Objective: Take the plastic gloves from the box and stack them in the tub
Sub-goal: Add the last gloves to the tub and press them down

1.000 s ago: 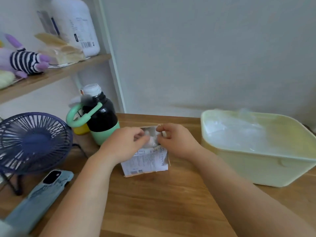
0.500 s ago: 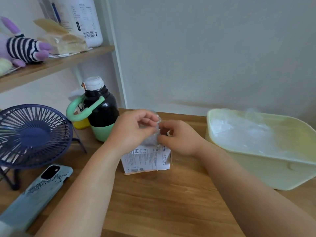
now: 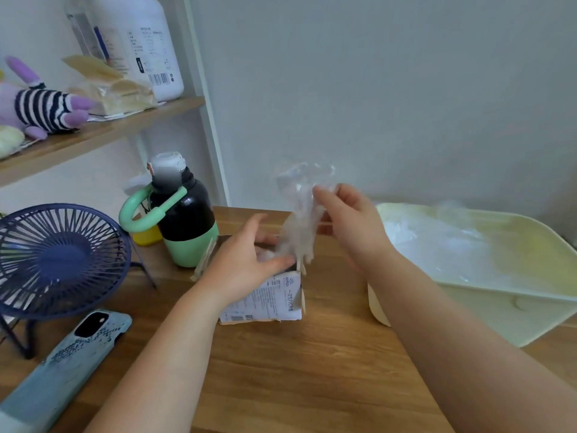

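Note:
A small white cardboard glove box [image 3: 268, 303] stands open on the wooden table. My left hand [image 3: 246, 270] rests on its top, thumb and fingers spread over the opening, pressing it down. My right hand [image 3: 349, 223] pinches a clear plastic glove [image 3: 299, 214] and holds it up above the box; the glove's lower end still hangs at the box mouth. To the right sits the pale yellow-green tub [image 3: 512, 320], with clear plastic gloves [image 3: 437, 242] lying inside it.
A black and mint bottle [image 3: 184, 220] stands just left of the box, with a yellow cup behind it. A dark blue desk fan [image 3: 59, 260] and a phone in a blue case [image 3: 62, 370] lie at the left. A shelf [image 3: 93, 132] holds a plush toy and a white jug.
My right hand has pulled a glove up out of the box and lifted it toward the right. My left hand dropped from pinching at the opening onto the box top.

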